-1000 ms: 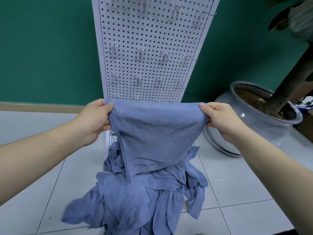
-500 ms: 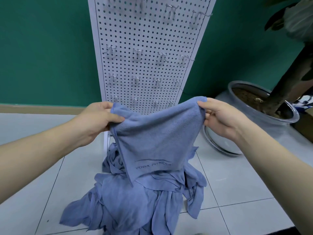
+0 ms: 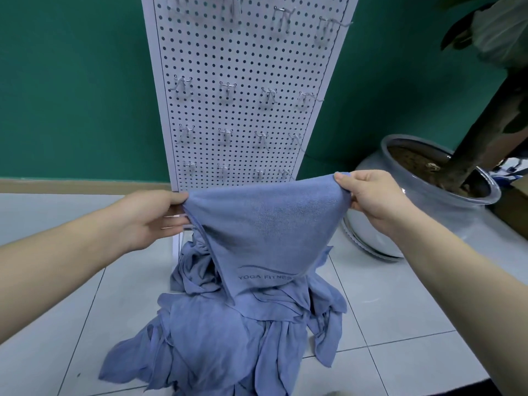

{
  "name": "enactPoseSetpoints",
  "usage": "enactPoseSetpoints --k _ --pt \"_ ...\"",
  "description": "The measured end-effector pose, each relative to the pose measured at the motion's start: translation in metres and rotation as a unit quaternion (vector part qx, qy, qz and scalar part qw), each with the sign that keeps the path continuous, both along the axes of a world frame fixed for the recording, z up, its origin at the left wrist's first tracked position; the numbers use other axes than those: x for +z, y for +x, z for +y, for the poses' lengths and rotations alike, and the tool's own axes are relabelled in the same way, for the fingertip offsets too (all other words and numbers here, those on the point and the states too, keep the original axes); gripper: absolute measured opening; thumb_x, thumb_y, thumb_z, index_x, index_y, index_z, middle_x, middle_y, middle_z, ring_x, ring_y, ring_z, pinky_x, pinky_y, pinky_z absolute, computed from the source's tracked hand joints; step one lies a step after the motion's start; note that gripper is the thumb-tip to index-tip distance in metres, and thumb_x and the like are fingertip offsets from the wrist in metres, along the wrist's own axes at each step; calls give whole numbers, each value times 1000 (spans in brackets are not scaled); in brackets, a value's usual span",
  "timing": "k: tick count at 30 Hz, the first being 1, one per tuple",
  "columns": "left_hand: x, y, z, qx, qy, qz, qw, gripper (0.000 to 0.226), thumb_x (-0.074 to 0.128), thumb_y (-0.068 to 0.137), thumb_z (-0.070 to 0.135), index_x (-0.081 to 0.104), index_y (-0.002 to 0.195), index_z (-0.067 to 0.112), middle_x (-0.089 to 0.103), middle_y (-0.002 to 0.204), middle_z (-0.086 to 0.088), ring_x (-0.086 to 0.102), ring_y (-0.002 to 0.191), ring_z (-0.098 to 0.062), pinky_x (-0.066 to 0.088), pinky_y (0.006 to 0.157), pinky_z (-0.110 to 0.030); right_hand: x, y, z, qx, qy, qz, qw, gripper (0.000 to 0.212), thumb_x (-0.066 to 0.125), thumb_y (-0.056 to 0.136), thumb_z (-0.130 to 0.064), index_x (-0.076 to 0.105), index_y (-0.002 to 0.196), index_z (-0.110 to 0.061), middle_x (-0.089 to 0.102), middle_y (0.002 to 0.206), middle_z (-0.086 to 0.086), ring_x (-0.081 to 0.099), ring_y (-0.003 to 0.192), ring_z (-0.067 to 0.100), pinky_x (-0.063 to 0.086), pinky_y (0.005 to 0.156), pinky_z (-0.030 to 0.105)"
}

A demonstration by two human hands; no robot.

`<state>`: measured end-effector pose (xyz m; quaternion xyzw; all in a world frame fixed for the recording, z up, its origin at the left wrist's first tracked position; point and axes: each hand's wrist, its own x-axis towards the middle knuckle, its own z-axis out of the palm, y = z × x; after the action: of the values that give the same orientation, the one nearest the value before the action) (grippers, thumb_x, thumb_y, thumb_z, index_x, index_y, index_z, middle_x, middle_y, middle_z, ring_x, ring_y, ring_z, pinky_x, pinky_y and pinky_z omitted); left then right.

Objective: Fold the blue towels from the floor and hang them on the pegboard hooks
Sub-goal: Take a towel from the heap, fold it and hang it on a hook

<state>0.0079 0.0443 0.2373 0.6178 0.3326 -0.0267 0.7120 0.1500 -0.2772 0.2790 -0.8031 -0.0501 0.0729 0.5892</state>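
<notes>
Between both hands [image 3: 154, 218], blue towel [image 3: 268, 230] reads "YOGA FITNESS".

Matt blue cloth towel [image 3: 268, 224], white perforated pegboard [image 3: 245, 67], glossy glazed pot [image 3: 380, 224]

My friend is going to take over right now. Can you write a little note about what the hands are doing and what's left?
Left hand and right hand each pinch a top corner of one blue towel, held up in front of the pegboard.
The other towels lie in a pile on the floor tiles below.
Done: nothing hangs on the hooks in view.
Left: fold this towel, hang it, then do the pile.
</notes>
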Motion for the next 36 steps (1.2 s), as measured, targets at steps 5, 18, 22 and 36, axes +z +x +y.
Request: enactPoseSetpoints --k 5,18,22,36 --pt "11 4 1 38 -51 -150 987 19 52 106 22 67 115 14 72 111 0 71 97 -15 51 99 -33 3 3 -5 -34 25 27 999 36 70 99 -20 70 109 14 70 99 18 63 88 25 57 87 39" --pt "23 -3 -9 115 97 -190 970 29 61 103 31 69 83 11 73 88 0 66 83 -15 54 103 -35 3 0 -4 -9 -11 21 1000 25 71 97 -37 69 80 -19 67 79 -2 62 71 10 50 84 30" --pt "31 -1 -4 123 30 -221 967 29 64 101 35 71 96 7 78 101 -4 74 97 -18 57 96 -32 8 -2 3 1 140 112 984 24 70 97 -37 69 100 -13 72 100 2 66 95 16 51 103 34" --pt "21 -6 -1 123 161 -208 957 16 70 92 2 72 89 18 74 83 3 69 67 -7 60 63 -20 -2 -13 7 42 -13 -34 998 10 67 98 -5 76 98 -9 75 74 -5 65 61 3 57 64 20"
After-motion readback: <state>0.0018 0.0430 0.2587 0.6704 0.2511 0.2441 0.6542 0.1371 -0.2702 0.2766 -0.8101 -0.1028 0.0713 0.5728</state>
